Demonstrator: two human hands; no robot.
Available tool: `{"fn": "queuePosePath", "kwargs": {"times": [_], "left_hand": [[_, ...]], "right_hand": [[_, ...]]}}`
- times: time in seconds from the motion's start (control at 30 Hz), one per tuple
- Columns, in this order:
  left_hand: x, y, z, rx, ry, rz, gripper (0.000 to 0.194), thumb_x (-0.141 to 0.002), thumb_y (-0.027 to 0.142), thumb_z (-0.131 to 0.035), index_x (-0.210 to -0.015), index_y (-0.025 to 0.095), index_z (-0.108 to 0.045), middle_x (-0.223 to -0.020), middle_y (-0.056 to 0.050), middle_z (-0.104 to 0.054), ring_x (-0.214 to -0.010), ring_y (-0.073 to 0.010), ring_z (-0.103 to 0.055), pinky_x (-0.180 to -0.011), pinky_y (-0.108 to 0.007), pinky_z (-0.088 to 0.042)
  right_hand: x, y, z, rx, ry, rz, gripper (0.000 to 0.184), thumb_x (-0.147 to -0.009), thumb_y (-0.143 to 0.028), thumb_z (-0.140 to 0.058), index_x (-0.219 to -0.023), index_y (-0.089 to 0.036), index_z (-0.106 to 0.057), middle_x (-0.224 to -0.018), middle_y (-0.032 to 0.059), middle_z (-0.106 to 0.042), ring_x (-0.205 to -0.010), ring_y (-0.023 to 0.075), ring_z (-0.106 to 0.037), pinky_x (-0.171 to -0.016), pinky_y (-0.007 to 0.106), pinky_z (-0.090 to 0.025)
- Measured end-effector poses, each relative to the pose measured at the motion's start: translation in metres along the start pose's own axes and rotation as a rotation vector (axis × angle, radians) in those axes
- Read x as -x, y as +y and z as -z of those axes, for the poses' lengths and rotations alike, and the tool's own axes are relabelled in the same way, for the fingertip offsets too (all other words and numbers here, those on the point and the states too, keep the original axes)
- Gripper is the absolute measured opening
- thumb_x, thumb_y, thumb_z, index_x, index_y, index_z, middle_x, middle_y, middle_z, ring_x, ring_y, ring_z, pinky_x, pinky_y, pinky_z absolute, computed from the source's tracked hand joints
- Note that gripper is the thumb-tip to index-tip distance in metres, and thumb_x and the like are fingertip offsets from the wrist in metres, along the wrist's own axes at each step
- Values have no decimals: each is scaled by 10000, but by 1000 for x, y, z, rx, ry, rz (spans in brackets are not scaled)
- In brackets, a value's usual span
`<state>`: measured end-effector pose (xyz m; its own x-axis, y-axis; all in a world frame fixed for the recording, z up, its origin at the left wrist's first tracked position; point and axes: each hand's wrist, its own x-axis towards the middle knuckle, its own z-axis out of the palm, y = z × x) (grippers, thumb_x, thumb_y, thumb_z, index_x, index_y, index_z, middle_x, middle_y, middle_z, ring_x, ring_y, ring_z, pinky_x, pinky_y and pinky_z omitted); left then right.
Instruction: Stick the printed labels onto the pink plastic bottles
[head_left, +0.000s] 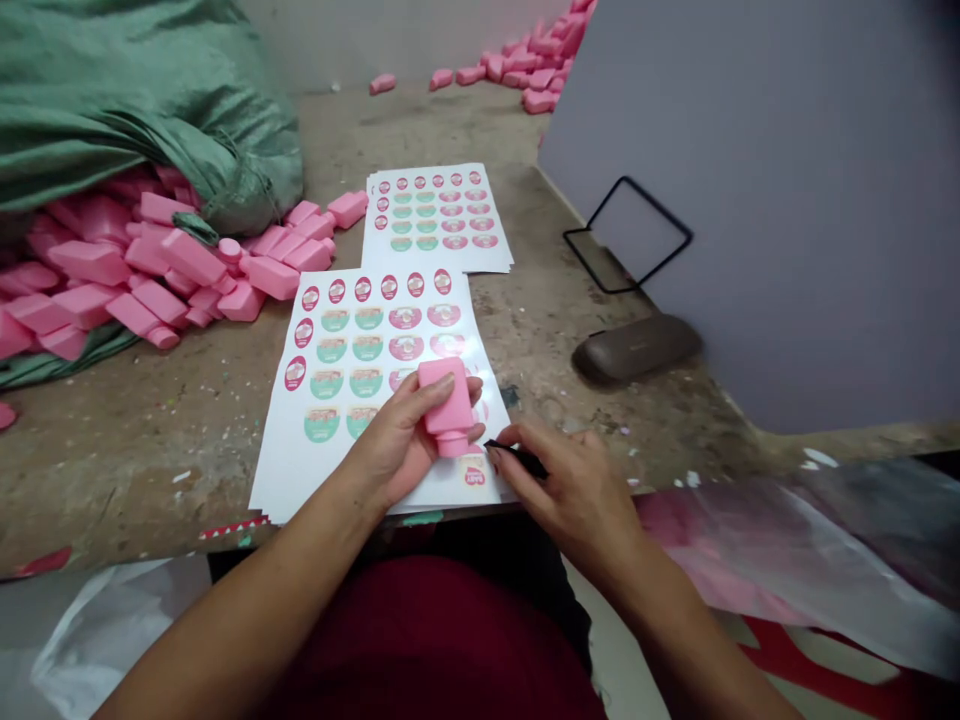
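My left hand [405, 430] is closed around a pink plastic bottle [448, 400], its capped end tilted toward me. Between the thumb and fingers of my right hand [574, 480] is a thin black tool [521, 458], perhaps tweezers or a small blade; its tip is beside the bottle's neck. Both hands are over the near stack of sticker sheets [292, 470], printed with pink and green labels. A pink-and-cream label [474, 472] shows near the sheet's lower right corner, just below the bottle. Part of the sheet is hidden by my left hand.
A second stack of sticker sheets [439, 255] lies behind. Pink bottles [187, 260] spill from a green sack [150, 100] at left, and more bottles [536, 65] are heaped at the back. A brown case [637, 348], black wire stand [628, 235] and grey panel [780, 200] stand right.
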<state>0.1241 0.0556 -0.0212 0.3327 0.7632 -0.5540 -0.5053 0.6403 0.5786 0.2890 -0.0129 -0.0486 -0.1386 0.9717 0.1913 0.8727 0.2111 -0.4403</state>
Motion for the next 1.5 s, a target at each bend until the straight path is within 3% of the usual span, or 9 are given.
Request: {"fn": "queuePosePath", "kwargs": {"times": [0.27, 0.6, 0.87, 1.1, 1.33, 1.5], "left_hand": [[-1, -2, 5, 30, -18, -19, 212, -832, 159, -663, -1039, 140, -624, -990, -106, -702, -985, -222, -647, -882, -458, -572], [-1, -2, 6, 44, -55, -22, 166, -844, 152, -653, -1008, 150, -628, -980, -97, -706, -970, -196, -645, -894, -418, -560], [0, -4, 6, 32, -57, -26, 156, -841, 146, -655, -995, 143, -635, -987, -105, -705, -920, -204, -654, -808, -389, -575], [-2, -5, 9, 65, -67, -21, 153, -854, 152, -651, -1004, 133, -636, -965, -108, -715, -920, -204, -676, -830, -374, -570], [-3, -5, 8, 74, -55, -27, 148, -868, 149, -636, -1014, 126, -635, -956, -111, -726, -910, -194, -686, -839, -350, -554], [-5, -7, 9, 90, -59, -39, 160, -858, 153, -645, -1014, 119, -646, -935, -111, -728, -922, -193, -690, -886, -330, -526]], "right_hand": [[-1, -7, 1, 108, 99, 54, 203, -936, -254, -528, -760, -201, -615, -651, -20, -676, -498, 137, -429, -644, 322, -258], [0, -12, 2, 157, 110, 46, 241, -943, -258, -510, -742, -199, -629, -623, -19, -665, -465, 133, -375, -633, 322, -258], [0, -11, 0, 109, 66, -10, 209, -930, -276, -527, -761, -202, -627, -646, -3, -679, -488, 145, -452, -618, 314, -295], [4, 5, -6, -239, -34, -185, 152, -909, -337, -563, -837, -236, -651, -752, -16, -710, -678, 178, -620, -647, 292, -383], [0, 3, -5, 16, 23, -3, 193, -941, -342, -517, -834, -225, -627, -759, -1, -724, -570, 155, -535, -672, 325, -318], [-5, 3, -10, 45, 44, -79, 231, -881, -405, -585, -743, -220, -602, -650, -4, -648, -531, 146, -447, -655, 325, -310]]}}
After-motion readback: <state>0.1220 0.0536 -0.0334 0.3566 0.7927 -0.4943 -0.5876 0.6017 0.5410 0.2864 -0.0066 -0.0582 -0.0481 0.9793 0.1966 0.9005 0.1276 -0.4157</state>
